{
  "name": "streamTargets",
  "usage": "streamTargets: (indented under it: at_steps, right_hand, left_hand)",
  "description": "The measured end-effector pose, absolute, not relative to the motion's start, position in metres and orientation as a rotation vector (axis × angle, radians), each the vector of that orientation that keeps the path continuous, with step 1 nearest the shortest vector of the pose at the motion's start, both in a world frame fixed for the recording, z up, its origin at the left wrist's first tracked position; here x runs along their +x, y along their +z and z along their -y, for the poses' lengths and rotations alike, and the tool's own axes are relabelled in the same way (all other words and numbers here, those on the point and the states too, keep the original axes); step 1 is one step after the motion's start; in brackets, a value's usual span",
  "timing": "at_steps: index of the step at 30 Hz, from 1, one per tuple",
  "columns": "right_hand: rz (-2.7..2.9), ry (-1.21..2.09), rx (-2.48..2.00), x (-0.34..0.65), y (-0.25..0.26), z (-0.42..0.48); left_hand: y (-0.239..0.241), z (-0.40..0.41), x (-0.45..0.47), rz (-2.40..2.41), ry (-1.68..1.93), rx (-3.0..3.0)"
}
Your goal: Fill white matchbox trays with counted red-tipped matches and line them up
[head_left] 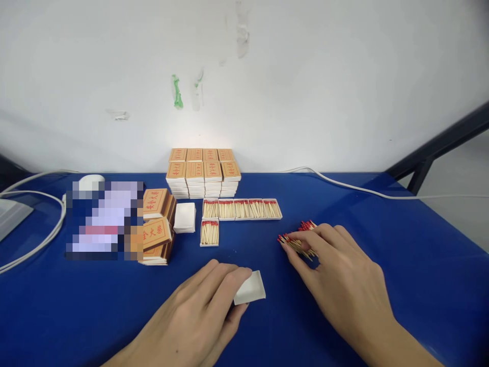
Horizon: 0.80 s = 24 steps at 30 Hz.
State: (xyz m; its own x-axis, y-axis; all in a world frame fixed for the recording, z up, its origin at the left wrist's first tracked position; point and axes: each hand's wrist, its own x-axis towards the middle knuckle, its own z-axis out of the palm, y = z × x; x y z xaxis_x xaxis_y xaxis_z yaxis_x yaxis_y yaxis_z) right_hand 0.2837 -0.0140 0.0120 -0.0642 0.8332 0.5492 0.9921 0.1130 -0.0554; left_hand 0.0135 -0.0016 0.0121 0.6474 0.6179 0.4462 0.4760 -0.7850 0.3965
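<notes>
My left hand (pixel 206 300) rests on the blue table (pixel 382 244) with its fingers closed round an empty white matchbox tray (pixel 251 288). My right hand (pixel 336 270) lies over a loose heap of red-tipped matches (pixel 298 239), fingers curled and pinching into the pile. Beyond them a row of several filled trays (pixel 241 208) lies side by side, and one more filled tray (pixel 210 232) sits below the row's left end.
Stacks of orange-topped matchboxes (pixel 203 172) stand against the white wall. To the left lie a small stack of empty white trays (pixel 185 217), a pile of orange sleeves (pixel 156 232) and a blurred patch. White cables (pixel 34 224) run along the table's left and back.
</notes>
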Motion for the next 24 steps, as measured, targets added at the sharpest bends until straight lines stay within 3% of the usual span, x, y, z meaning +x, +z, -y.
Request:
streamTargets:
  at_steps: [24]
  right_hand:
    - [2.032,-0.336,-1.763,0.3,0.017,0.038]
  left_hand:
    - [0.013,0.001,0.012,-0.871,0.826,2.606]
